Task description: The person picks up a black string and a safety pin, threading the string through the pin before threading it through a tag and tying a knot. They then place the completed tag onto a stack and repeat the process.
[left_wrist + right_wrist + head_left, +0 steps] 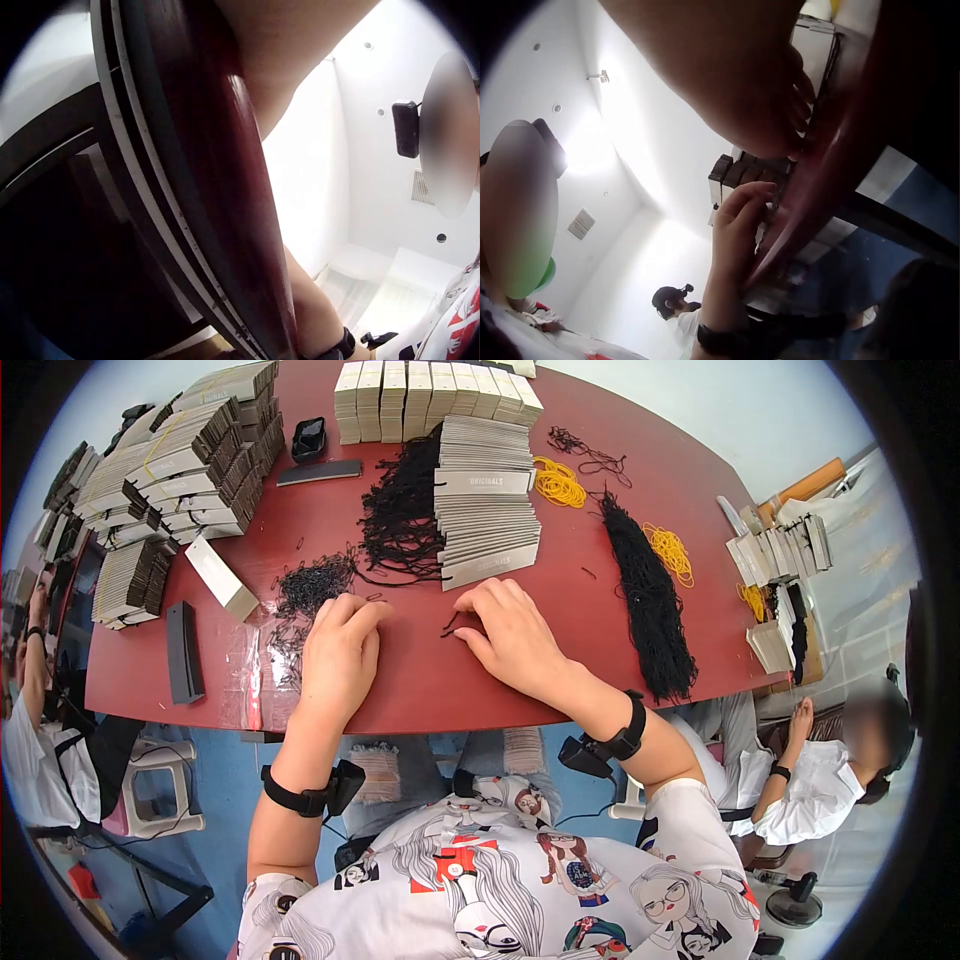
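My left hand [340,652] is over the red table [420,685], fingers loosely bent beside a pile of small black safety pins [310,588]; nothing shows in its grasp. Opposite it, my right hand [515,635] has thumb and index finger at a short black cord [449,627], which it pinches near the tips. Just beyond both hands lies a fanned stack of pale card hang tags [487,520] printed "ORIGINALS", black strings [405,510] spreading from its left side. In the right wrist view, the left hand [739,225] has curled fingers near the table edge.
Tall stacks of tags [195,465] fill the back left, with another row [435,400] at the back. A long bundle of black cords [645,600] and yellow rubber bands [668,553] lie right. A dark box [183,652] stands front left. Another person [815,780] sits at right.
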The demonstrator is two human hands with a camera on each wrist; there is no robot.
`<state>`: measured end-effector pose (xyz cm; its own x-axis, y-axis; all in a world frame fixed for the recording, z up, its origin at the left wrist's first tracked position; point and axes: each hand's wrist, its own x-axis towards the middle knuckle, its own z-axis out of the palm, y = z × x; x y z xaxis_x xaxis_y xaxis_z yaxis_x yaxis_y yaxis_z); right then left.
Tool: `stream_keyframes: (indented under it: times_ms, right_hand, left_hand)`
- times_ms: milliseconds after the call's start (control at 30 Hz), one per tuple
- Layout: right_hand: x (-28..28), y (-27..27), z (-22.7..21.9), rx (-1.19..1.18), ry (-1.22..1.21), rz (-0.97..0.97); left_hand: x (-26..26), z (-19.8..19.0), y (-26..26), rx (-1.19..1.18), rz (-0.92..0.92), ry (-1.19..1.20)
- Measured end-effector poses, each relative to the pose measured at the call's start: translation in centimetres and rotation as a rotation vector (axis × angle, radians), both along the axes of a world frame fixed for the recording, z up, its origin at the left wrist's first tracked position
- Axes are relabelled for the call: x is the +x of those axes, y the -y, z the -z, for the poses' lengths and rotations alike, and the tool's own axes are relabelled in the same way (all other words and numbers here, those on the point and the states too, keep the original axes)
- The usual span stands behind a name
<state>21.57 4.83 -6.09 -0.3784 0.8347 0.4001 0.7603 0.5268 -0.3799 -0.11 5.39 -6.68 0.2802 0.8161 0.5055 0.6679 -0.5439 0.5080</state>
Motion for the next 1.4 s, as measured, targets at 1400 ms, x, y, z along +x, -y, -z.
stream_keyframes:
  times_ms: [1400]
  right_hand:
    - [-3.1,5.3,-6.5,-0.934,-1.196,-0.354]
  left_hand:
    - [1.7,-5.9,5.9,-0.198,0.205,0.724]
